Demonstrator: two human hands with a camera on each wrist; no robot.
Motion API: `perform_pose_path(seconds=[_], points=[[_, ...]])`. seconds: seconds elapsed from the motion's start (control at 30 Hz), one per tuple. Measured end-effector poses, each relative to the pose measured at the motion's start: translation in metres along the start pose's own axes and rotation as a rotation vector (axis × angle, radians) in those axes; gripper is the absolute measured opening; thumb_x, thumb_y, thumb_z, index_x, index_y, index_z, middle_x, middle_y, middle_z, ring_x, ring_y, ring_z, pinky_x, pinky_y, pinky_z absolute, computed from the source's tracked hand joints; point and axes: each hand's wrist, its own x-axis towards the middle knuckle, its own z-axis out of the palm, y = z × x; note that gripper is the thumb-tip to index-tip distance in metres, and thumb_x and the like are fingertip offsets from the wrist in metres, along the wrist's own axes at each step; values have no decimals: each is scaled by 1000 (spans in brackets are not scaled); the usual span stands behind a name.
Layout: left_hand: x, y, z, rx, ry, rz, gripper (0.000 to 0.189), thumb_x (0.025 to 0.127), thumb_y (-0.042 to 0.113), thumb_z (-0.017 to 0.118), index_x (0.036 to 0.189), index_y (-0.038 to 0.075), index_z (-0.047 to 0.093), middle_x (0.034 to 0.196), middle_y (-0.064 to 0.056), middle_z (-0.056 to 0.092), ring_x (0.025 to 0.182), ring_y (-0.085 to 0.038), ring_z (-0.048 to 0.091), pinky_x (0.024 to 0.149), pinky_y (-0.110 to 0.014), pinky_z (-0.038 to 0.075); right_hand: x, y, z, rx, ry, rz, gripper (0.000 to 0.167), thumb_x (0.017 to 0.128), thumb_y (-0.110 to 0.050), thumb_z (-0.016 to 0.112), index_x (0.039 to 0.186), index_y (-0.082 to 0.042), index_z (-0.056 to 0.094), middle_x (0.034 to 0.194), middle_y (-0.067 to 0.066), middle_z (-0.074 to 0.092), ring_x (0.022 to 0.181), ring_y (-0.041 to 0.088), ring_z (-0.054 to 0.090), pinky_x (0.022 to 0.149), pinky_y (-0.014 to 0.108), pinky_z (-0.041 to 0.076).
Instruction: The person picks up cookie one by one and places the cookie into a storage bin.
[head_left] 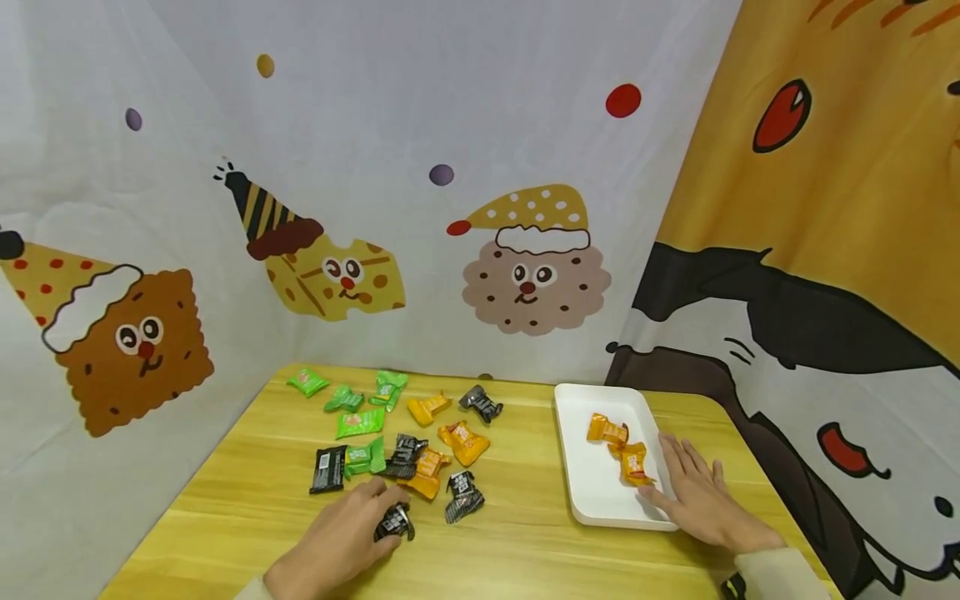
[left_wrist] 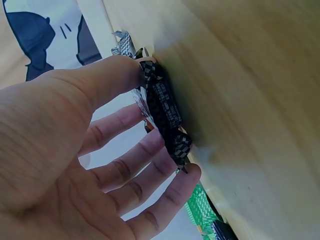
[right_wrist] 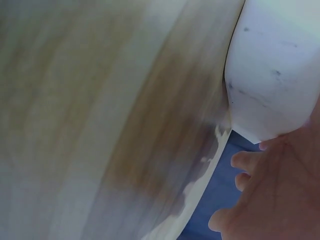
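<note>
My left hand [head_left: 339,527] is low on the near left of the table, its thumb and fingers round a black-wrapped candy [head_left: 395,522]. In the left wrist view the thumb presses one end of this black candy [left_wrist: 165,107], with fingertips along its other side. On the right, my right hand [head_left: 701,498] rests against the right rim of a white tray [head_left: 626,515], fingers extended, thumb over the edge. Two orange-wrapped candies [head_left: 632,463] lie in the tray. The right wrist view shows the tray's outer wall [right_wrist: 272,75] beside the hand.
Several green candies [head_left: 360,423] lie at the back left of the wooden table [head_left: 517,542]. Orange candies [head_left: 464,442] and black candies [head_left: 464,497] are scattered between them and the tray. A printed cloth [head_left: 420,108] hangs behind the table and along its sides.
</note>
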Motion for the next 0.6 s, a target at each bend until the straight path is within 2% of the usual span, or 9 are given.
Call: perform_pose_path(seconds=[0.3,0.47,0.6], points=[[1,2,-1,28,-1,-7,50,90,33,102,134,19,81,121,-1,76,95,-13,73,76,-36,68,4,1,0,-3,-9,-1,114,111,-67,68,181,10,20,186,43,21,171,70,18,125,102,8],[3,2,-2,11,-29,-33,52,91,36,102,135,17,81,120,-1,76,93,-12,73,77,-38,68,3,0,0,1,-17,4,116,111,-69,67,181,10,18,186,43,19,170,70,18,126,101,7],[5,4,-2,5,-22,-37,51,91,37,102,134,18,82,120,0,77,94,-14,75,78,-39,69,2,-1,-2,-8,-22,9,116,111,-69,67,180,11,19,186,44,20,170,71,18,126,101,8]])
